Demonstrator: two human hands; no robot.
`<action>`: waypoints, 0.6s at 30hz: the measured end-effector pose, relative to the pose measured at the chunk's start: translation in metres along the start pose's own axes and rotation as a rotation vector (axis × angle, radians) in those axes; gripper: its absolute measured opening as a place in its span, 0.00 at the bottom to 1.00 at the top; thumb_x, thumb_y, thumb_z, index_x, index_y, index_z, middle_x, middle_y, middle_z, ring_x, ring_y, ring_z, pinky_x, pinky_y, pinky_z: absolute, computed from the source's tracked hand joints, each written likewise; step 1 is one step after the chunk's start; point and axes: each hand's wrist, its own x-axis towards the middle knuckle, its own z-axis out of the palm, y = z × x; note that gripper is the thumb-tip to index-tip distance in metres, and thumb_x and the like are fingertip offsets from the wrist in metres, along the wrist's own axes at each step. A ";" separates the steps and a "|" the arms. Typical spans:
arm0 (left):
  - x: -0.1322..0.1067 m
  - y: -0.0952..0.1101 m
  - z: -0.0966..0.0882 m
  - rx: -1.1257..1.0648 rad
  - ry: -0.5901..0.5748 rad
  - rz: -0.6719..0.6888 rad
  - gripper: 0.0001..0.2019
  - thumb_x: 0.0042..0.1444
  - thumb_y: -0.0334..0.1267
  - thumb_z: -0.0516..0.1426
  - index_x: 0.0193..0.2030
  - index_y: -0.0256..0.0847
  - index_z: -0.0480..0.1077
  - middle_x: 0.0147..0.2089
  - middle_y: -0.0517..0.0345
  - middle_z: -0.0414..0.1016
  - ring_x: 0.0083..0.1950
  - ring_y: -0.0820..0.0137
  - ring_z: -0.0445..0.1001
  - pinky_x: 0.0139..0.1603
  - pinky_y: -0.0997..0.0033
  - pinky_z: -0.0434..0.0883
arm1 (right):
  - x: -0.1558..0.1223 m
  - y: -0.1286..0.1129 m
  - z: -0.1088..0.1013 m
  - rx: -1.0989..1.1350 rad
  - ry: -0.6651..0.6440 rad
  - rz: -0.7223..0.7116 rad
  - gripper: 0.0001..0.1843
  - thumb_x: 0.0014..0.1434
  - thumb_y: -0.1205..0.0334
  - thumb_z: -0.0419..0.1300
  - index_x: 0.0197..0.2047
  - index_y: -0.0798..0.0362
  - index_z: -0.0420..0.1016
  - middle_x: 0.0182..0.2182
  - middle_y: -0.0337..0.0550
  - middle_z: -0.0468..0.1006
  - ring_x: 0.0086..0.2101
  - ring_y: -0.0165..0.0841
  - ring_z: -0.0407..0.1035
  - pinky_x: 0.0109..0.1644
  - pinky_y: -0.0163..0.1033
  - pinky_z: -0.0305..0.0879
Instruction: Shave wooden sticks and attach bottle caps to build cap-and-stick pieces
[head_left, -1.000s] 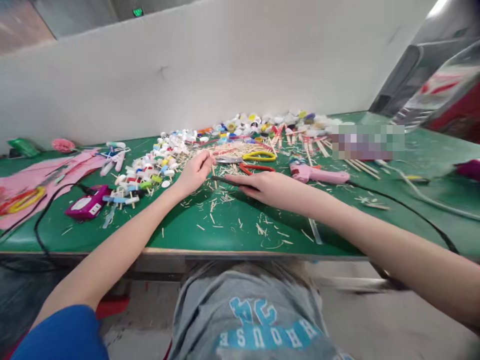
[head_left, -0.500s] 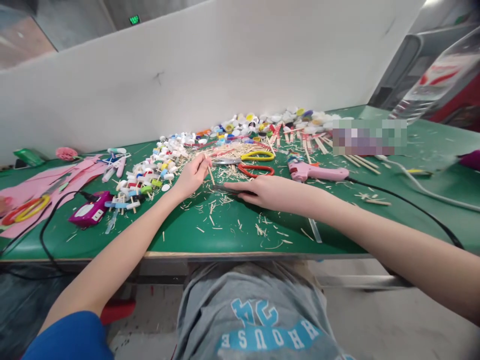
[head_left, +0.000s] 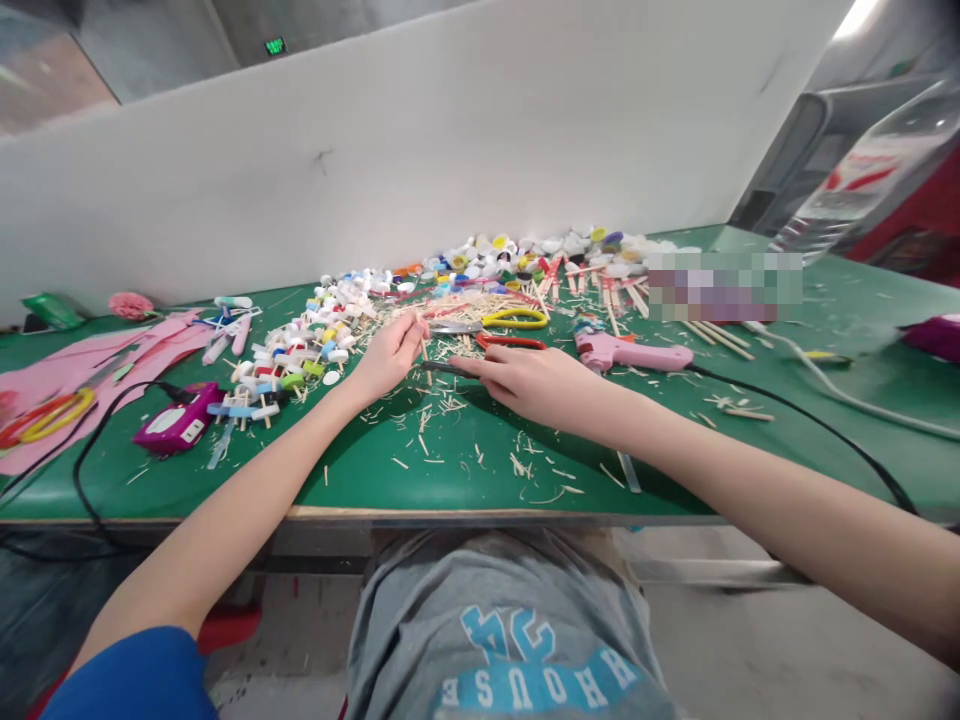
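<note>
My left hand [head_left: 390, 358] is closed round a short, thin wooden stick [head_left: 425, 350], whose lower end sticks out below the fingertips. My right hand [head_left: 534, 385] grips a slim dark knife [head_left: 451, 371], forefinger stretched along it. The knife's tip lies at the stick's lower end; whether they touch I cannot tell. Just behind the hands lie scissors with one yellow and one red handle [head_left: 516, 318], their blades pointing towards my left hand. Pale wood shavings [head_left: 450, 404] are scattered beneath and around both hands.
Many plastic bottle caps [head_left: 322, 335] are heaped left and behind. A pink glue gun [head_left: 634, 352] with a black cable lies right. At left are a purple plug box [head_left: 178, 420], pink paper [head_left: 112, 350] and other scissors [head_left: 58, 415]. A white partition [head_left: 420, 150] stands behind the green table [head_left: 465, 490].
My right hand and the knife have moved slightly forward, and the knife's tip now sits higher against the stick. The whole view has shifted a little.
</note>
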 end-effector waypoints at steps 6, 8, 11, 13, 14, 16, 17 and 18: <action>0.000 0.004 0.000 0.045 0.002 0.016 0.12 0.67 0.40 0.44 0.34 0.42 0.61 0.23 0.64 0.61 0.26 0.74 0.63 0.33 0.70 0.63 | 0.004 -0.003 0.002 -0.008 0.022 -0.019 0.23 0.62 0.70 0.47 0.60 0.49 0.62 0.44 0.46 0.73 0.40 0.34 0.68 0.26 0.35 0.46; 0.000 0.003 0.000 0.047 -0.002 0.020 0.12 0.67 0.41 0.44 0.34 0.42 0.61 0.23 0.63 0.62 0.26 0.74 0.63 0.33 0.70 0.63 | 0.005 -0.004 0.004 -0.002 0.053 -0.011 0.20 0.61 0.69 0.48 0.57 0.53 0.62 0.45 0.48 0.73 0.40 0.35 0.68 0.27 0.36 0.49; 0.000 0.001 0.000 0.040 -0.011 0.012 0.13 0.68 0.43 0.43 0.35 0.42 0.61 0.23 0.64 0.61 0.25 0.73 0.63 0.31 0.70 0.62 | 0.006 -0.004 0.008 -0.003 0.096 0.018 0.13 0.63 0.64 0.50 0.50 0.57 0.64 0.43 0.51 0.73 0.41 0.38 0.67 0.31 0.37 0.53; 0.000 0.000 0.000 0.043 -0.014 0.008 0.13 0.68 0.43 0.43 0.35 0.42 0.61 0.23 0.64 0.60 0.25 0.73 0.63 0.31 0.70 0.62 | 0.006 -0.003 0.010 -0.006 0.109 0.029 0.11 0.63 0.61 0.51 0.46 0.58 0.64 0.41 0.53 0.73 0.40 0.39 0.67 0.32 0.38 0.55; 0.000 0.000 0.000 0.045 -0.014 0.006 0.13 0.68 0.43 0.43 0.35 0.42 0.61 0.23 0.64 0.60 0.24 0.73 0.63 0.30 0.70 0.62 | 0.007 -0.003 0.010 -0.005 0.114 0.033 0.10 0.63 0.60 0.52 0.44 0.58 0.65 0.40 0.53 0.73 0.39 0.39 0.67 0.32 0.38 0.55; 0.000 0.001 0.000 0.048 -0.011 0.004 0.12 0.68 0.43 0.43 0.35 0.42 0.62 0.23 0.64 0.60 0.24 0.73 0.62 0.30 0.70 0.61 | 0.008 -0.003 0.009 0.002 0.123 0.035 0.11 0.64 0.57 0.52 0.43 0.58 0.65 0.38 0.52 0.73 0.37 0.37 0.66 0.31 0.38 0.54; 0.000 0.002 0.000 0.048 -0.010 0.004 0.12 0.68 0.42 0.43 0.35 0.42 0.62 0.23 0.64 0.60 0.24 0.73 0.62 0.30 0.70 0.61 | 0.008 -0.002 0.009 0.008 0.127 0.031 0.12 0.65 0.55 0.52 0.42 0.57 0.66 0.38 0.51 0.73 0.36 0.37 0.66 0.31 0.38 0.54; 0.000 0.003 0.000 0.048 -0.009 0.004 0.12 0.68 0.42 0.43 0.35 0.42 0.62 0.23 0.63 0.60 0.24 0.73 0.61 0.30 0.70 0.61 | 0.009 -0.002 0.007 0.013 0.133 0.024 0.14 0.66 0.53 0.51 0.41 0.57 0.66 0.37 0.50 0.73 0.36 0.36 0.66 0.31 0.37 0.54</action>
